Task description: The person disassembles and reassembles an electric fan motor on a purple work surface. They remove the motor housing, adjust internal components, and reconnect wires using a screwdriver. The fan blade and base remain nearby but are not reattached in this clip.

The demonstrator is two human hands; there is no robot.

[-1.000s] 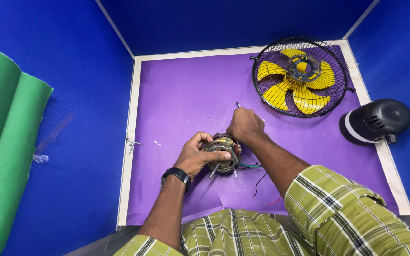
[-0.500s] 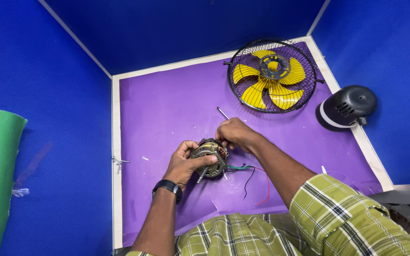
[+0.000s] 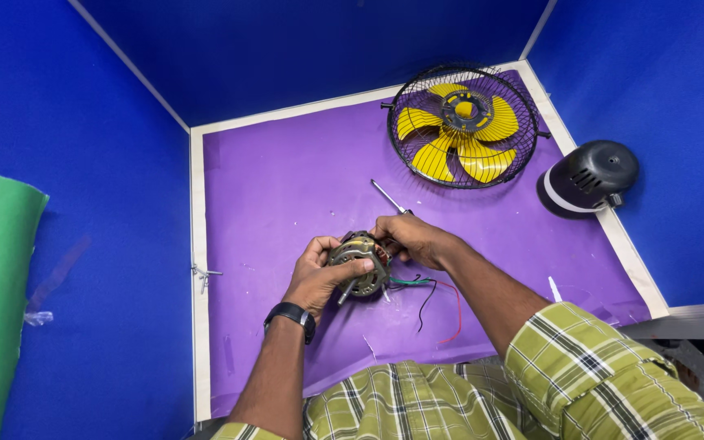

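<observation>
Metal motor sits mid-frame, clutched in the left hand. Right hand pinches its upper edge, screwdriver lying just beyond.

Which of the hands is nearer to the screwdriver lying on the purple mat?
Right. The right hand sits just below the screwdriver, at its near end; the left hand is farther down-left, gripping the motor.

motor: dull metal | fan blades: glossy plastic | mat: matt paper
</observation>
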